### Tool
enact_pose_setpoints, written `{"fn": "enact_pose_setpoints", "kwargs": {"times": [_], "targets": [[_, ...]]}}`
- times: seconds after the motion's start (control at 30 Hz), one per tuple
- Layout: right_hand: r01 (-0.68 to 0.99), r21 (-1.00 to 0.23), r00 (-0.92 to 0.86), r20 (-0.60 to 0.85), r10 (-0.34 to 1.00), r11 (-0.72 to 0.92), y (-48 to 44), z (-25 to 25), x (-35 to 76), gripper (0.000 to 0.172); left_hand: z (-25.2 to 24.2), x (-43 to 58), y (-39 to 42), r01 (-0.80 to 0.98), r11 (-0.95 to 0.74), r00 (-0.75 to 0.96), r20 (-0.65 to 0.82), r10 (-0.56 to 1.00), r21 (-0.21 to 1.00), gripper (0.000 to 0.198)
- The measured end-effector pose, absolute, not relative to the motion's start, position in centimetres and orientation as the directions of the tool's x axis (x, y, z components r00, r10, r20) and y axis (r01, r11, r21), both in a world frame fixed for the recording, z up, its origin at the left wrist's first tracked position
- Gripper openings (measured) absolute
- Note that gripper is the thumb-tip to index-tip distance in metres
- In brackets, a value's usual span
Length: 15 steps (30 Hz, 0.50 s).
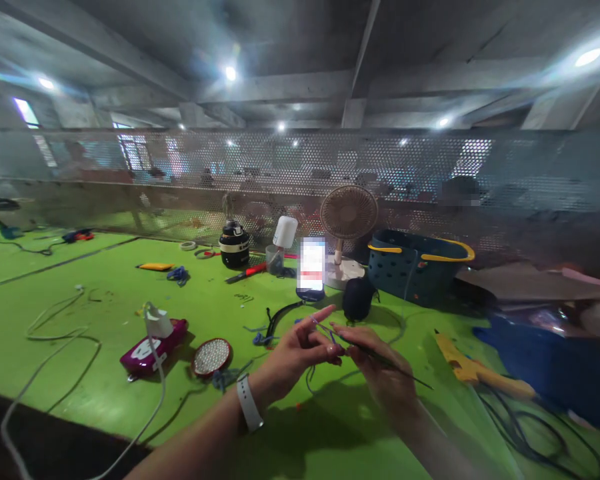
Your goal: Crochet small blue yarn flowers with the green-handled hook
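My left hand [297, 352] is raised over the green table, its index finger stretched out with purple-blue yarn [323, 326] looped round it. Thumb and other fingers of that hand pinch the yarn close to a small worked bit that I cannot make out well. Facing it, my right hand [384, 373] grips a thin crochet hook [421, 382], whose back end sticks out past the palm. The hook's tip meets the yarn between both hands. Behind the hands a phone [311, 273] stands upright with a lit, blurred screen, beside a dark round pouch [358, 299].
Left lie a purple power bank-like block [150, 353] with a white plug and cable, and a round studded disc [212, 357]. Behind stand a black jar [234, 245], a fan [349, 213] and a blue basket [410, 273]. A yellow glue gun [473, 370] lies right.
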State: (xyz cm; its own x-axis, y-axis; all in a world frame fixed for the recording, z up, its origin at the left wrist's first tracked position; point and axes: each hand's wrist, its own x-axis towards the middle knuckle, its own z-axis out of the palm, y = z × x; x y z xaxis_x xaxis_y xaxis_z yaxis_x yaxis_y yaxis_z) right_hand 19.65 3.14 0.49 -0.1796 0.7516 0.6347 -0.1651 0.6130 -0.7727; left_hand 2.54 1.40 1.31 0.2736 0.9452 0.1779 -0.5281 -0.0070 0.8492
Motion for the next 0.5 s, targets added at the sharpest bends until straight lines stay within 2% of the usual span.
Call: {"fn": "enact_pose_setpoints", "kwargs": {"times": [0.07, 0.23, 0.37, 0.5], "targets": [[-0.122, -0.72, -0.184, 0.692, 0.698, 0.683, 2.8, 0.9, 19.5, 0.018, 1.4, 2.6, 1.3, -0.504, 0.014, 0.302, 0.16, 0.94, 0.864, 0.059], [-0.021, -0.741, -0.147, 0.667, 0.731, 0.672, 2.7, 1.8, 20.1, 0.017, 2.1, 2.4, 1.3, -0.486, 0.015, 0.273, 0.135, 0.952, 0.874, 0.044], [0.029, -0.713, -0.156, 0.689, 0.708, 0.7, 2.7, 1.8, 20.4, 0.014, 2.4, 2.4, 1.4, -0.523, 0.083, 0.232, 0.049, 0.971, 0.848, 0.044], [0.042, -0.699, -0.182, 0.698, 0.693, 0.714, 2.6, 1.7, 20.1, 0.011, 2.4, 2.7, 1.3, -0.529, 0.034, 0.165, 0.064, 0.984, 0.848, 0.048]]}}
